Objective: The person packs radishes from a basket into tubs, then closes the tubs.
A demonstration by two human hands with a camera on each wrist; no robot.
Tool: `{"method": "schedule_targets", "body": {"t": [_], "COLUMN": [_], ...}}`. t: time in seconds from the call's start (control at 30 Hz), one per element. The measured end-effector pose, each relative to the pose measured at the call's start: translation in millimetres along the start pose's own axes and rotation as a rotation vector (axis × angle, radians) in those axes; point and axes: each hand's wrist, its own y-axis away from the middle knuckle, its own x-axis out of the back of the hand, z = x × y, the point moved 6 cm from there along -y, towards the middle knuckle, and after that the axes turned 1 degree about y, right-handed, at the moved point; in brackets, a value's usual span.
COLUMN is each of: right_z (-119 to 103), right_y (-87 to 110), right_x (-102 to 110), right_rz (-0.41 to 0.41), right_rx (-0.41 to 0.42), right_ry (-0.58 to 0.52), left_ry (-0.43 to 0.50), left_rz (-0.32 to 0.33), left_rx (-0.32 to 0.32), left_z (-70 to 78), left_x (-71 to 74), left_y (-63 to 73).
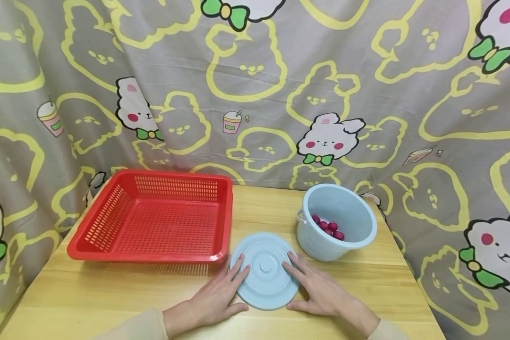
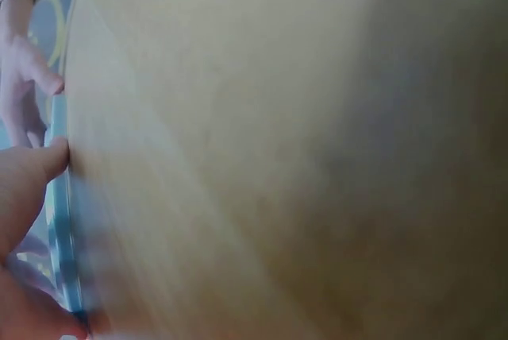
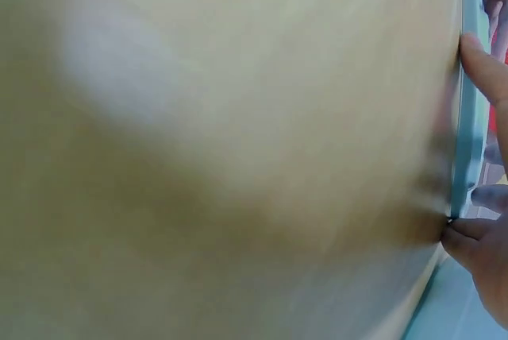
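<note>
A round light-blue lid (image 1: 265, 288) with a small raised knob lies flat on the wooden table in front of me. My left hand (image 1: 210, 295) touches its left side, two fingertips over the rim and the thumb by the near edge. On the opposite side, my right hand (image 1: 325, 290) does the same with fingers fairly straight. Both wrist views show the lid's edge (image 2: 59, 213) low against the tabletop, with thumb and fingertips beside it. Behind the right hand stands a light-blue bucket (image 1: 323, 248), holding several dark red round fruits (image 1: 332, 226) at its bottom.
A red plastic basket (image 1: 148, 257) with slotted walls sits at the back left, nothing seen inside it. The wooden table (image 1: 263, 208) ends at a grey patterned curtain (image 1: 259, 156) behind and on both sides. The bucket's handle (image 1: 300, 216) hangs on its left side.
</note>
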Motion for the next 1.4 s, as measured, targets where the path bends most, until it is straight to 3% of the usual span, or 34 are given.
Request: {"method": "schedule_targets", "body": {"t": [0.17,0.3,0.6,0.87,1.03,1.3,1.4], "right_z": [-4.1,-2.6,5.4,4.1,5.4,12.6,13.4], "right_y": [4.6,8.2,8.5,7.7,10.0,13.2,15.6], "right_x": [2.0,0.8,-2.0,-1.2,0.3,0.4,1.7], "right_rz": [0.039,0.044,0.044,0.051,0.061,0.021,0.030], "right_rx": [0.023,0.011,-0.020,-0.013,-0.032,-0.169,-0.191], "right_ry": [0.022,0.025,0.064,0.074,-0.030,-0.276,-0.322], "left_ry": [-0.096,-0.144,-0.105,-0.040,-0.037,-0.024,-0.014], "left_rz": [0.012,0.017,0.043,0.006,0.013,0.038,0.044], "left_rx": [-0.062,-0.035,0.049,0.022,-0.001,-0.011,-0.016], "left_z": [8.8,6.1,-5.6,-8.2,-8.5,-7.6,-5.9], "left_x": [1.1,-1.1,1.5,-0.2,-0.4,1.5,2.9], "left_y": [-3.2,-3.1,2.8,1.8,0.6,-0.3,0.8]}}
